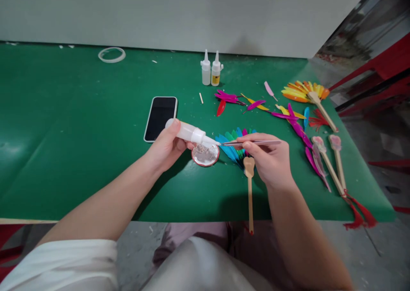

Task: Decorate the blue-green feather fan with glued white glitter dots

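Observation:
My left hand [166,150] is closed around a white glue bottle [187,132], tipped on its side with the nozzle pointing right. In my right hand [269,158] I pinch metal tweezers [253,143], whose tips meet the nozzle end; anything between the tips is too small to make out. Below the bottle lies a round red-rimmed dish [205,155] with small bits in it. Partly hidden under my right hand is a feather fan [230,148] in blue, green and magenta, its wooden handle [250,197] reaching past the table's front edge.
A phone [161,116] lies behind my left hand. Two small bottles [206,73] stand at the back. Loose magenta feathers [226,96], a yellow-orange feather fan [299,92] and two bare wooden handles [329,165] with red tassels lie right. A tape ring [112,55] lies back left.

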`<state>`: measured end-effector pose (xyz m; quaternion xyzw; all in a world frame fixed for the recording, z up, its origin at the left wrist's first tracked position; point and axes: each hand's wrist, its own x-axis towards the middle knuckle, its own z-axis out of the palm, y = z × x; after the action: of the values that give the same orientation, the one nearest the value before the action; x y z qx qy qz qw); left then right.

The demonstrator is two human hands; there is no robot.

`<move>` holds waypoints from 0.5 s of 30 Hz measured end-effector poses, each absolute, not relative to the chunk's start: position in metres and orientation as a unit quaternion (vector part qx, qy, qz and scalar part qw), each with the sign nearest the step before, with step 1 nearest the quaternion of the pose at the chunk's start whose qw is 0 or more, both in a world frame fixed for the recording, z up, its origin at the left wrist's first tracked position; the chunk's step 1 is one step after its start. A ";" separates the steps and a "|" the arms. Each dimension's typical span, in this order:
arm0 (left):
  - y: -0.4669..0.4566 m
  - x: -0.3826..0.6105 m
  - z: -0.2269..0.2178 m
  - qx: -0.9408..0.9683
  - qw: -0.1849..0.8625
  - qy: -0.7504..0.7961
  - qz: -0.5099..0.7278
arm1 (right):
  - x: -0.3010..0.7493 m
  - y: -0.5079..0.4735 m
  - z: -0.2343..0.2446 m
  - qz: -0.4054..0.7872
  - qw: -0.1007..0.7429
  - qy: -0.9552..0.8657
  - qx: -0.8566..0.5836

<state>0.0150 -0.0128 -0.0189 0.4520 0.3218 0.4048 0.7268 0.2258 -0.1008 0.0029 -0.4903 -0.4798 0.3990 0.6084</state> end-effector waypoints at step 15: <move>-0.013 0.015 -0.019 0.451 0.719 0.333 0.410 | 0.226 -0.101 0.001 0.382 0.613 -0.473 -0.505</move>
<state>0.0153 -0.0130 -0.0190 0.4514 0.3331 0.4100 0.7192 0.2261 -0.1010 0.0008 -0.5047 -0.4728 0.3817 0.6132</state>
